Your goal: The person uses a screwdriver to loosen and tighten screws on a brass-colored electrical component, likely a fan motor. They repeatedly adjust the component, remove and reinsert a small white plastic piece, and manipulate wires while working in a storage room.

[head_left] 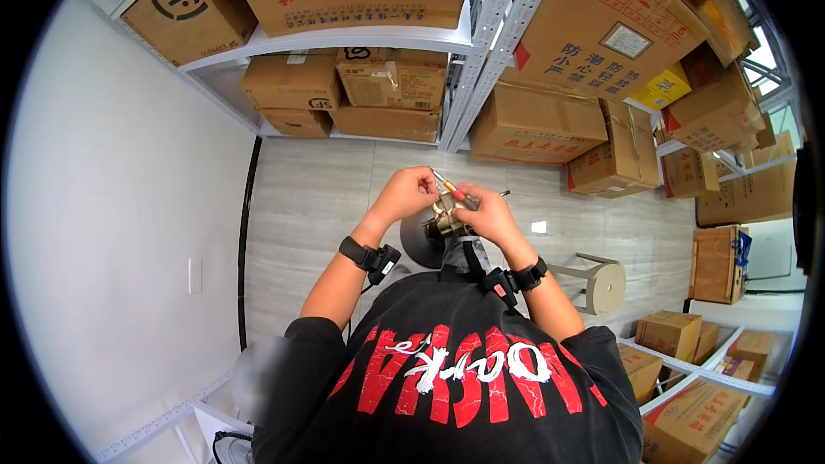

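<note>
My right hand (488,213) is closed round the handle of a screwdriver (453,190) with a red and dark grip. The shaft slants up to the left, and its tip end lies at the fingertips of my left hand (407,194). Those left fingers are pinched together; whatever is between them is too small to make out. Just under both hands is a device with exposed metal parts (447,222), partly covered by my right hand. Beside it shows a dark grey rounded part (418,242).
Ahead stand metal shelves (468,60) stacked with cardboard boxes (391,82). More cartons (537,125) sit low at the front right. A beige stool (605,287) stands on the grey tiled floor (305,206) to my right. A white wall (129,206) bounds the left.
</note>
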`<state>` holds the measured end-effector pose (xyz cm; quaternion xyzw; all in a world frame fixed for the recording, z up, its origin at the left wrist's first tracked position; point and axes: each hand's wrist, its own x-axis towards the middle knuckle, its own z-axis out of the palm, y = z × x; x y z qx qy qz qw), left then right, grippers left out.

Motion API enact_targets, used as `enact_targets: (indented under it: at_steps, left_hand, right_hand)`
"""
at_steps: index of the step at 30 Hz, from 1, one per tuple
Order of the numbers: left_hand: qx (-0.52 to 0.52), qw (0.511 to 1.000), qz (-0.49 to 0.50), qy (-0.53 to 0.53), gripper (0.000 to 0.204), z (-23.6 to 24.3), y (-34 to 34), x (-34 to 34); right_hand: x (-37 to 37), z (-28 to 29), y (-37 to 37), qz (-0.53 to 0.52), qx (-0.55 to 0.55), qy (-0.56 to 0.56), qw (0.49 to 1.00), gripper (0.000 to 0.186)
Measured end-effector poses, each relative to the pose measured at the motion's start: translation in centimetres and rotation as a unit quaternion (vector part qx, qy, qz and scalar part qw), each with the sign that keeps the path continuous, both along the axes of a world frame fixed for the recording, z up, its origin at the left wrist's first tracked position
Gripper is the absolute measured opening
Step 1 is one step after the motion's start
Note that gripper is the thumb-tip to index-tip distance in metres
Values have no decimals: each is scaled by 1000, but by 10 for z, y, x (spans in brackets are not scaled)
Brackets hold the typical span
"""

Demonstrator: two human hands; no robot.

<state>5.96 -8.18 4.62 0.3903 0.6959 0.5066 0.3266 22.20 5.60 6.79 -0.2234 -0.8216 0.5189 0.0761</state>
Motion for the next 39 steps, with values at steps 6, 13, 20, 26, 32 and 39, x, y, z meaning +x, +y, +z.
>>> enact_targets:
  at_steps: [6,13,20,26,32,39]
  left_hand:
    - [-22,999,26,-42,14,-6,0,1]
    - [-25,993,54,-101,13,-19,-2,-2]
    - [-16,998,45,43,14,-14,-2,0]
    - [-14,996,37,76,16,-12,1,3]
    - [17,997,77,19,15,-24,2,7]
    - [-9,993,96,62,13,-14,5,15]
  right_hand:
    - [-2,6,0,16,8,-33,999,39]
    - [-2,13,0,20,14,-32,999,39]
    - [0,16,0,51,54,2,997,37]
    - [-1,11,4,46,62,9,997,31]
    - [6,33,24,-12,29,-41,999,30]
    - [37,65,65,52,142,-44,988,25]
